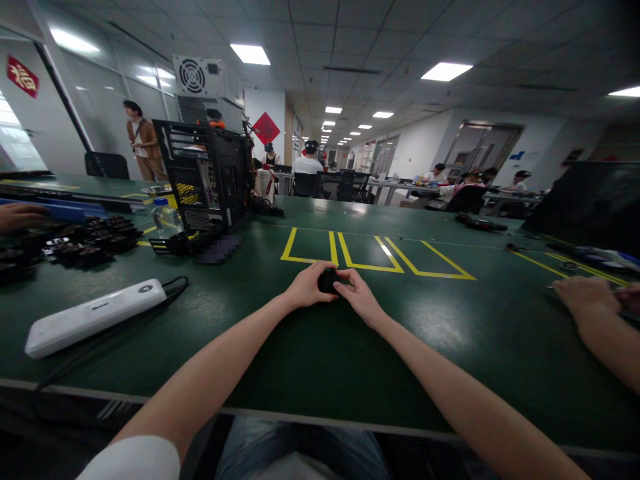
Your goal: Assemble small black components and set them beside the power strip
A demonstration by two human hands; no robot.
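Observation:
Between my two hands is a small black rounded object, too dark to name its kind. My left hand wraps round its left side, thumb toward me. From the right, my right hand pinches it with thumb and fingers. Both hands are close to the green tabletop, just on my side of the yellow tape outlines. Whether the object touches the table is hidden by my fingers.
A white power strip with a black cable lies at left. Behind it stand an open computer case, a clear bottle and a pile of black parts. Other people's hands show at the left edge and right.

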